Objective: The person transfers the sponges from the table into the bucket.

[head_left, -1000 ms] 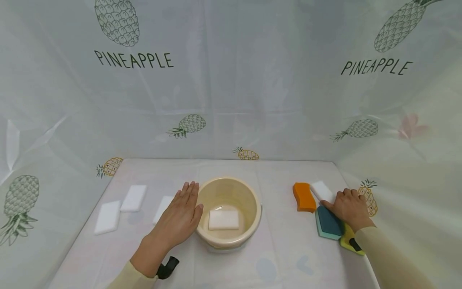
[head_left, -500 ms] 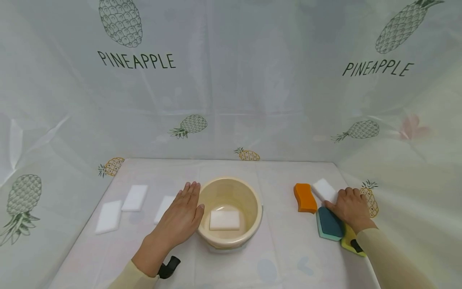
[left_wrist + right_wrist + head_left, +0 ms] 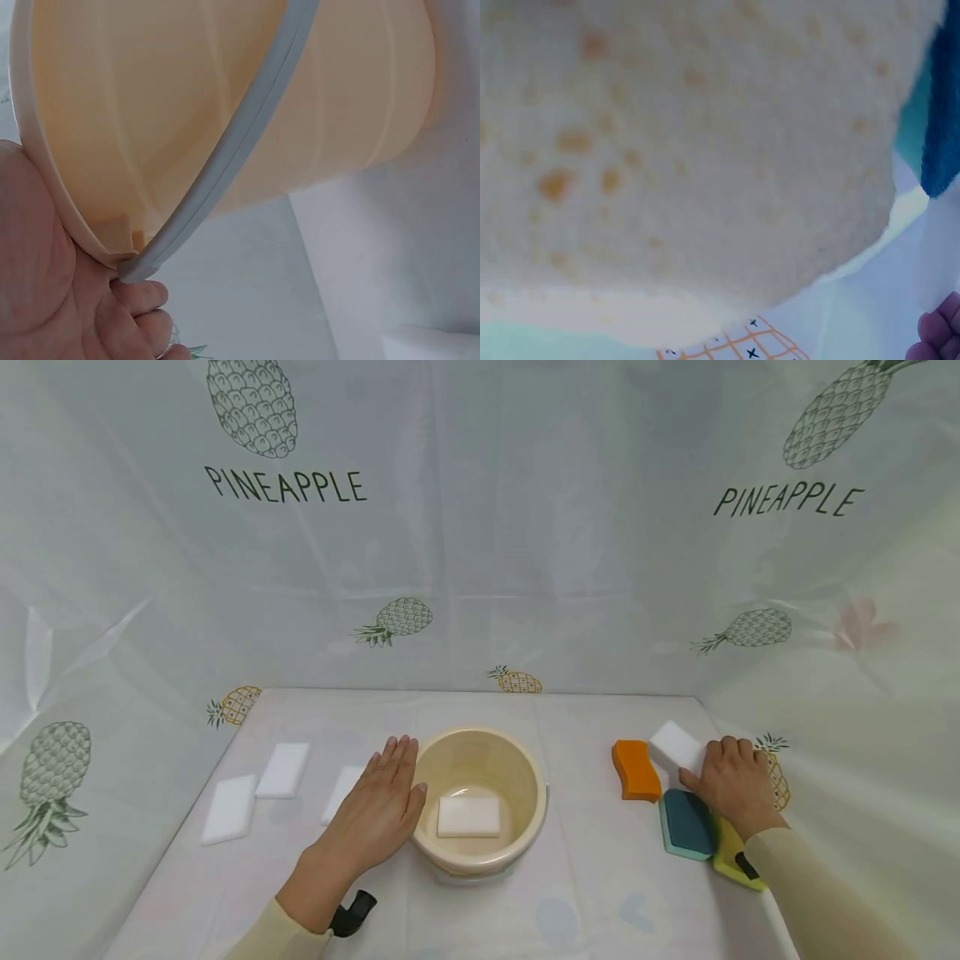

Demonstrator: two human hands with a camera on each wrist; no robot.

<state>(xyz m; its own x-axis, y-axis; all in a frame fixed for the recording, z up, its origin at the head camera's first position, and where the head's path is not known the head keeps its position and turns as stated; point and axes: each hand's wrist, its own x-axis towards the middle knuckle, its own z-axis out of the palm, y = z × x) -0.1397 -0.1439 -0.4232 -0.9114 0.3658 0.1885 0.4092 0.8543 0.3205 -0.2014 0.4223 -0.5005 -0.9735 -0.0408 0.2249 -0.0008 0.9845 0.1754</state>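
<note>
My right hand [image 3: 737, 782] grips a white sponge block [image 3: 677, 749] at the table's right side, thumb on its near edge, fingers behind. Just below lie a dark blue-and-teal sponge [image 3: 687, 825] and a yellow sponge [image 3: 733, 852], partly under the sleeve. An orange sponge [image 3: 636, 770] is left of the white block. My left hand [image 3: 371, 818], fingers straight, rests against the rim of a cream bucket [image 3: 480, 745]; the left wrist view shows the palm touching the rim beside the grey handle [image 3: 217, 165]. Another white block [image 3: 468, 817] lies in the bucket.
White blocks lie flat on the left of the table: one near the edge [image 3: 228, 810], one behind it [image 3: 282, 770], one partly hidden by the left hand [image 3: 340, 793]. A pineapple-print sheet [image 3: 480, 568] rises around the table. A pale porous surface [image 3: 690, 150] fills much of the right wrist view.
The white block in my right hand has tilted and shifted slightly upward and right with the hand. My left hand stays at the bucket rim. The whole view drifts slightly right.
</note>
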